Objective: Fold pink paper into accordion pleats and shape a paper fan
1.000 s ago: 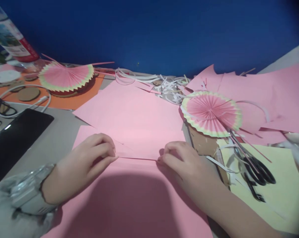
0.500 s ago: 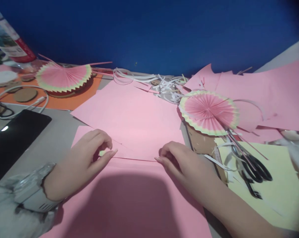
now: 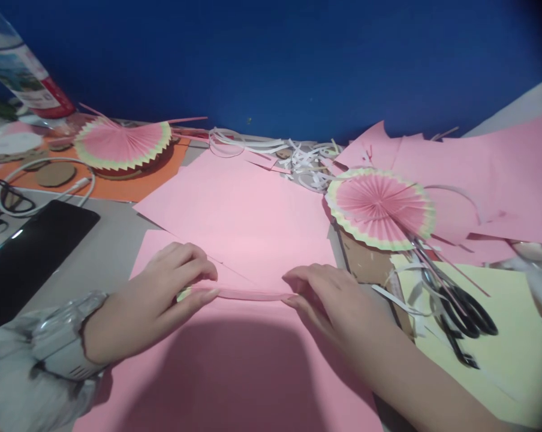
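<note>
My left hand (image 3: 169, 288), with a pale grey watch (image 3: 64, 336) at the wrist, pinches the left part of a pink sheet of paper (image 3: 249, 294). At the right, my right hand (image 3: 336, 303) holds the same edge between thumb and fingers. Between the two hands a narrow band of the paper is folded up along its near edge. A bit of pale yellow-green shows under my left palm. Beneath lies a larger pink sheet (image 3: 253, 372), with a dark shadow across it. Another pink sheet (image 3: 239, 204) lies beyond.
Two pleated paper fans, pink with yellow-green rims, sit at back left (image 3: 122, 144) and right (image 3: 379, 207). Black-handled scissors (image 3: 462, 309) lie on yellow paper (image 3: 514, 360). A phone (image 3: 41, 258), cable (image 3: 91, 186), bottle (image 3: 32, 84) and white paper strips (image 3: 307, 162) lie around. A blue panel (image 3: 275, 60) stands behind.
The near edge of the pink paper has been turned up into a narrow fold between my hands. My left hand has shifted slightly right, and the view has moved a little.
</note>
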The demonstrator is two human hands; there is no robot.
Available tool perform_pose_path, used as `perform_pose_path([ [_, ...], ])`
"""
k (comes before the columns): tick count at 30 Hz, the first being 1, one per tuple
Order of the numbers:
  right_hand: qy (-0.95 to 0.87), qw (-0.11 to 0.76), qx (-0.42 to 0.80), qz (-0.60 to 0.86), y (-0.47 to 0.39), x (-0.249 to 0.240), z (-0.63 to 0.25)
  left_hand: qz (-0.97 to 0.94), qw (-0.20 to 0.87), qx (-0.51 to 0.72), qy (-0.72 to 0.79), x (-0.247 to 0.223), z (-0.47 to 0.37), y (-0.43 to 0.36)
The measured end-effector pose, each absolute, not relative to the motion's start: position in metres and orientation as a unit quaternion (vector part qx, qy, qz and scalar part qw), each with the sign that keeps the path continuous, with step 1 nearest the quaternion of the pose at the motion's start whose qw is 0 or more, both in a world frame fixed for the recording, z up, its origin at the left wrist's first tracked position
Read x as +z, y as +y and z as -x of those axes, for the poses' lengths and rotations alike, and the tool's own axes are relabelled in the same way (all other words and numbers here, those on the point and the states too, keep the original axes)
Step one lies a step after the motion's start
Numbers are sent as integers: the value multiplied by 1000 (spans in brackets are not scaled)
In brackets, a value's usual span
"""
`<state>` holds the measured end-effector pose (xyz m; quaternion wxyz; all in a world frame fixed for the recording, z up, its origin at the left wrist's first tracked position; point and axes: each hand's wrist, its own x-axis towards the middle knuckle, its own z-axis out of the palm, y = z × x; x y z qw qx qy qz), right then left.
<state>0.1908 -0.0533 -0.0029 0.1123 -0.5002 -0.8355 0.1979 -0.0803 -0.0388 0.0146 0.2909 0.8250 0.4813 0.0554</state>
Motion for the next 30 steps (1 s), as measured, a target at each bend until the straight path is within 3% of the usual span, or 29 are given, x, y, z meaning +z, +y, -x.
perform_pose_path([
  [6,-872,115,131,457,-53,-6,-189,-822,296,82,480,10,84,-40],
  [12,-889,179,19,421,-54,3,-190,-843,271,109,451,12,85,-42],
  [17,-890,221,-60,394,-55,13,-191,-883,141,196,401,11,86,-43],
  [20,-903,179,-48,388,-54,9,-190,-893,88,208,390,6,87,-44],
  [30,-915,87,99,380,-54,4,-175,-911,71,109,391,0,73,-55],
])
